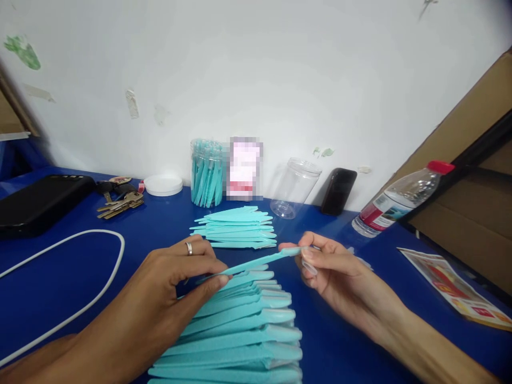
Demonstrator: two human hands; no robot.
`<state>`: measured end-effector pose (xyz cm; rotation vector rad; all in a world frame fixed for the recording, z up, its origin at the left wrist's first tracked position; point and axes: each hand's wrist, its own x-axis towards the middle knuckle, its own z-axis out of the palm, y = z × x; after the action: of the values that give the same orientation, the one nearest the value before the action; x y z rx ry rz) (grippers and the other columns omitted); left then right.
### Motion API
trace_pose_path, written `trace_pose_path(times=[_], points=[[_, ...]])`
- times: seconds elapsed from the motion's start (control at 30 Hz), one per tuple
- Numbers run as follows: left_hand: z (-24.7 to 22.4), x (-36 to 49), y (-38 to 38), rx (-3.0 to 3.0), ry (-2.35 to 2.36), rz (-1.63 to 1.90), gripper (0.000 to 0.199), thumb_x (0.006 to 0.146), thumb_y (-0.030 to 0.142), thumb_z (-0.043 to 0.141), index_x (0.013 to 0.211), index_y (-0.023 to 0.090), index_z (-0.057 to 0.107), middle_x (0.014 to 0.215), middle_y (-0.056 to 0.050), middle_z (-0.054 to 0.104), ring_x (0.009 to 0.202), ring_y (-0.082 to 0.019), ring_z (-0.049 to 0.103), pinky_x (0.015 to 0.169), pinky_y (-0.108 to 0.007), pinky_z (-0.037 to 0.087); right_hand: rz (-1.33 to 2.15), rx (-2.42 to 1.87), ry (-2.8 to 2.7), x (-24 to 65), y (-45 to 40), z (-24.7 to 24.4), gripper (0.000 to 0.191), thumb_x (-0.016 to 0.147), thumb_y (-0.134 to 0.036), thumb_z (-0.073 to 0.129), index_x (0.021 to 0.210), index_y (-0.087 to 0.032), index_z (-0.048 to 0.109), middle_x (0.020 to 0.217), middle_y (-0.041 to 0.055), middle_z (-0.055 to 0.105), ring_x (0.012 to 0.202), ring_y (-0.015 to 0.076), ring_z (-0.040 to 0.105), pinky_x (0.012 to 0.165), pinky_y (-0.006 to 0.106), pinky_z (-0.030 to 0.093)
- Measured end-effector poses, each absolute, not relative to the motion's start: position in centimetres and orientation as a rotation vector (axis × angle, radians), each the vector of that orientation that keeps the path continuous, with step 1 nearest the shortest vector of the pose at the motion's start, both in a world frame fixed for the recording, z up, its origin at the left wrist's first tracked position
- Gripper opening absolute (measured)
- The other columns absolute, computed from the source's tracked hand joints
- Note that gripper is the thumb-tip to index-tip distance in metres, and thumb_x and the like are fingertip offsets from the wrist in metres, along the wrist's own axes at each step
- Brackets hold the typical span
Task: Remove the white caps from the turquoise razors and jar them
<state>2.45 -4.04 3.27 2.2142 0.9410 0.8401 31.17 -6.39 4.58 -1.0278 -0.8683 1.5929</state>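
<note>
Holding a turquoise eyebrow razor between both hands.
Pinched at the tail by the left hand, above the razor pile beside that hand; gripped at the head by the right hand, with translucent cap against fingers.

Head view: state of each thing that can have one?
Teal stick, held, tilted
Left hand, pinching its left end
Right hand, pinching its right end
Loose sticks, lying in two groups
Filled jar, packed with sticks
Clear jar, lidless, no sticks inside
White lid, off, flat
Bottle, capped
Keys, bunched
Pixelated panel, upright
Black device, upright
</note>
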Motion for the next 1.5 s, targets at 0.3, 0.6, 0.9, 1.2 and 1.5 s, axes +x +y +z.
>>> trace_pose_path(times=[0.3,0.6,0.9,1.2,1.5], points=[[3.1,2.1,-3.8,2.286,1.011,0.889,0.019,0.105,0.036,0.063,0.097,0.03,0.079,0.094,0.002,0.074,0.086,-0.018,0.068,0.074,-0.026,0.053,1.603,-1.021,-0.873,30.7,-6.5,4.7,0.028,0.067,-0.026,0.103,0.072,-0.02,0.076,0.059,-0.0024,0.064,0.052,0.0089,0.051,0.058,0.022,0.055],[3.3,1.9,-2.3,2.211,1.215,0.85,0.024,0.095,0.042,0.067,0.082,0.029,0.082,0.088,-0.001,0.067,0.081,-0.021,0.061,0.071,-0.033,0.045,1.378,-1.113,-0.811,33.0,-4.9,4.8,0.029,0.066,-0.018,0.101,0.082,-0.018,0.077,0.109,0.0099,0.083,0.06,0.008,0.061,0.062,0.022,0.06],[3.5,2.0,-2.2,2.149,1.147,0.687,0.027,0.094,0.04,0.067,0.077,0.028,0.083,0.073,0.001,0.069,0.067,-0.018,0.055,0.062,-0.03,0.04,1.291,-1.111,-0.879,34.7,-3.7,4.4,0.022,0.072,-0.016,0.098,0.08,-0.018,0.077,0.098,0.0084,0.083,0.066,0.0106,0.063,0.064,0.021,0.059],[3.1,1.8,-1.7,2.223,1.146,0.66,0.018,0.085,0.029,0.064,0.083,0.028,0.082,0.068,0.002,0.067,0.061,-0.016,0.051,0.056,-0.026,0.039,1.139,-1.19,-1.02,35.4,-3.6,4.9,0.024,0.069,-0.026,0.098,0.078,-0.02,0.076,0.089,0.0063,0.081,0.066,0.0136,0.062,0.063,0.027,0.055],[2.9,1.8,-1.7,2.281,1.167,0.601,0.018,0.086,0.03,0.063,0.085,0.029,0.081,0.077,0.001,0.07,0.068,-0.018,0.057,0.061,-0.029,0.04,0.836,-1.439,-1.451,37.7,-2.9,6.9,0.03,0.065,-0.041,0.097,0.078,-0.02,0.078,0.068,0.0037,0.075,0.057,0.0162,0.057,0.054,0.03,0.045]])
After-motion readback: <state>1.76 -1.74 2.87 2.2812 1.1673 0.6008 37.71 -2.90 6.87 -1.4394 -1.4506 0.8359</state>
